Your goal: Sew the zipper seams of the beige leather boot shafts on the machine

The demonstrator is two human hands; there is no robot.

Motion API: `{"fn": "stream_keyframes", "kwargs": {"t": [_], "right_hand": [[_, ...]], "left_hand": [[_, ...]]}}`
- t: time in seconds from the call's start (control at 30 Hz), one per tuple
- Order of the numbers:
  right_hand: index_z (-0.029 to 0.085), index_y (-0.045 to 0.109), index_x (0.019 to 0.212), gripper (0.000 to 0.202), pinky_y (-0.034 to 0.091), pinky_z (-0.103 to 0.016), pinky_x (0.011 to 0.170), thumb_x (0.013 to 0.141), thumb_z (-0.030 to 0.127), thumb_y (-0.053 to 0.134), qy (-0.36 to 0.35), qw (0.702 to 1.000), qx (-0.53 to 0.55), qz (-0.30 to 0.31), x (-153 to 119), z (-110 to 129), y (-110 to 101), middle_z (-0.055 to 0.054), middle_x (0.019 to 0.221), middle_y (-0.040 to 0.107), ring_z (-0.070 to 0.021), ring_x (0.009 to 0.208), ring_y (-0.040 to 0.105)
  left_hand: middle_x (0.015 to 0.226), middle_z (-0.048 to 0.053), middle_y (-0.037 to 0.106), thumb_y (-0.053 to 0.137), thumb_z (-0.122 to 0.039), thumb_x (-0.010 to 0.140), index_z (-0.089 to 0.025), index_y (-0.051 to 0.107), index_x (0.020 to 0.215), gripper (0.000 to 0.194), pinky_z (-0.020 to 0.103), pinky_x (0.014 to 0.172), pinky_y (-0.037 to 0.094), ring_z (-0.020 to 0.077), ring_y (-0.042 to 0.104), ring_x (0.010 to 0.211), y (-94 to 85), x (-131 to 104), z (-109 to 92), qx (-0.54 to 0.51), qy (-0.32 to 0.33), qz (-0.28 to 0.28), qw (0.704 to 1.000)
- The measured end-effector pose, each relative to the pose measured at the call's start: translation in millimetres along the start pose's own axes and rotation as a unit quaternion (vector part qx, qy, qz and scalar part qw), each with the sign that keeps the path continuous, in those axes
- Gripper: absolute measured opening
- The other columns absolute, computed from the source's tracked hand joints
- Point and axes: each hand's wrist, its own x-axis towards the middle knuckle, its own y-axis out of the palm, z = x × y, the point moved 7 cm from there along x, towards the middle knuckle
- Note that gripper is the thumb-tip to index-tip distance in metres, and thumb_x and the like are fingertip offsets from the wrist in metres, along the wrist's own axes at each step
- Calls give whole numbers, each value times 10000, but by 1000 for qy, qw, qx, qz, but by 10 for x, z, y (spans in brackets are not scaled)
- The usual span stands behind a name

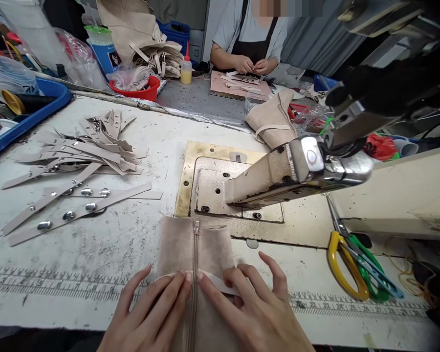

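hands: left hand (156,303) and right hand (258,303), apart from each other, one on each side of the zipper (195,259); fingertips down on the cloth; i cannot tell whether either one pinches it.
beige cloth (176,247): one piece, flat on the white table (132,254), under both hands, its far end near the machine.
zipper: runs lengthwise down the middle of the cloth; metal pull (197,228) at the far end.
pale strip (222,283): at the fingertips, crossing the cloth.
ruler scale (58,287): along the near side of the table, partly covered by hands and cloth.
scissors (346,264): yellow and green handles, at the right.
studded straps (91,146): loose heap, left; several with shiny oval studs.
sewing machine (267,176): beige and chrome, beyond the cloth.
folded beige piece (271,117): behind the machine.
red basin (152,90): holding plastic bags.
bottle (186,73): yellow contents, red nozzle.
co-worker (254,44): dark apron, both hands over a pink board (220,88).
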Motion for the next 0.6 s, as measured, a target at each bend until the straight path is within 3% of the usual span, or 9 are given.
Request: {"fn": "stream_keyframes", "kwargs": {"t": [0.07,0.17,0.23,0.37,0.47,0.6], "right_hand": [[301,717,1215,403,170,-507,1159,1071,253,344,-3,1000,2,-2,5,-7,7,-38,866,669,-210,897,582],[297,708,1242,412,143,-509,1164,1077,290,331,-18,1000,15,9,31,-30,27,-40,877,657,-209,892,571],[313,698,1265,424,119,-511,1171,1082,304,316,-22,999,36,19,51,-84,31,-34,884,643,-207,906,565],[300,669,1329,424,106,-488,1205,1079,217,337,-82,994,61,30,13,-210,-32,-38,1012,657,-218,1091,538],[258,603,1418,458,125,-515,1218,1047,131,366,-140,989,26,51,-109,-350,-90,-84,1255,608,-271,1306,435],[314,405,1560,633,156,-549,1217,996,26,385,-168,978,-91,88,-282,-628,-86,-108,1490,466,-298,1405,364]], "left_hand": [[1339,38,688,515,-239,968,-121,606,1348,408,448,1288,39,197,510,1227,-7,0,1,8,5,-1,1000],[1369,35,669,442,-289,992,-132,587,1371,434,430,1282,53,202,506,1239,-6,3,17,-16,-11,6,1000],[1378,6,664,383,-234,991,-176,568,1392,446,398,1265,92,183,516,1236,-6,3,42,-35,-36,12,999],[1354,-5,677,316,-69,927,-216,556,1401,551,419,1168,218,180,551,1191,7,4,55,-42,-59,34,997],[1327,-12,692,325,-153,1003,-226,557,1394,461,417,1096,282,172,574,1159,2,5,56,-33,-72,31,996],[1322,3,692,391,-312,1047,-199,557,1398,405,404,1056,313,175,568,1167,-39,4,33,-28,-81,10,996]]}}
